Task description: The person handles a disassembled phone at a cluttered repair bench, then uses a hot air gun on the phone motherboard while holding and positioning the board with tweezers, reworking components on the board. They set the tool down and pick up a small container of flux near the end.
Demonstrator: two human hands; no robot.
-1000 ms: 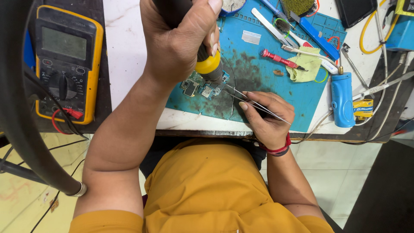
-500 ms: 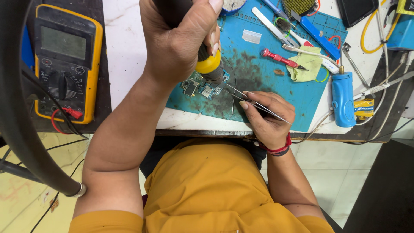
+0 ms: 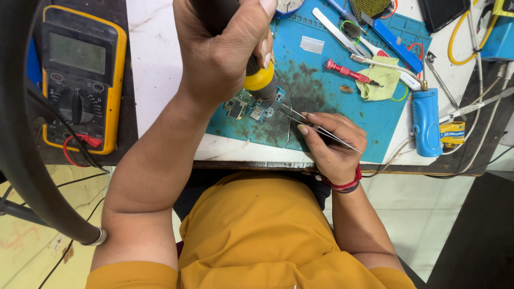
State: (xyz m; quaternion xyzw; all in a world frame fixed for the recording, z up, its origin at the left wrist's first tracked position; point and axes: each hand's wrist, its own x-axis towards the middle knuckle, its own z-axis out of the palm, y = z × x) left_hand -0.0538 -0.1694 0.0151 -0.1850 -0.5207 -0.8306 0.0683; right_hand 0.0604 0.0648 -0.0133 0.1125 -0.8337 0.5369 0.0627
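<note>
Head view: iron and tweezers meet on a small board

The mat [image 3: 369, 115], blue and stained dark at its middle, covers the bench from twelve to three o'clock, likely to shield the white top beneath from heat and flux. At nine o'clock the meter [image 3: 80, 80] lies face up, its screen readable from the seat.

The left hand [image 3: 222, 51] is wrapped fully shut round the iron [image 3: 261, 80], gripped high on the dark handle above the yellow collar, so the fingers stay off the hot end. Its tip points down at the board [image 3: 251, 108], which lies flat on the mat just below the collar, near centre.

The right hand [image 3: 334, 147], at four o'clock from the board, pinches the tweezers [image 3: 316, 127] between thumb and fingers; the points reach in toward the board from the right, seemingly to steady a small part. Whether they hold anything cannot be told.

A red screwdriver [image 3: 348, 72] and a blue cylinder [image 3: 426, 123] lie within reach at two o'clock.
</note>
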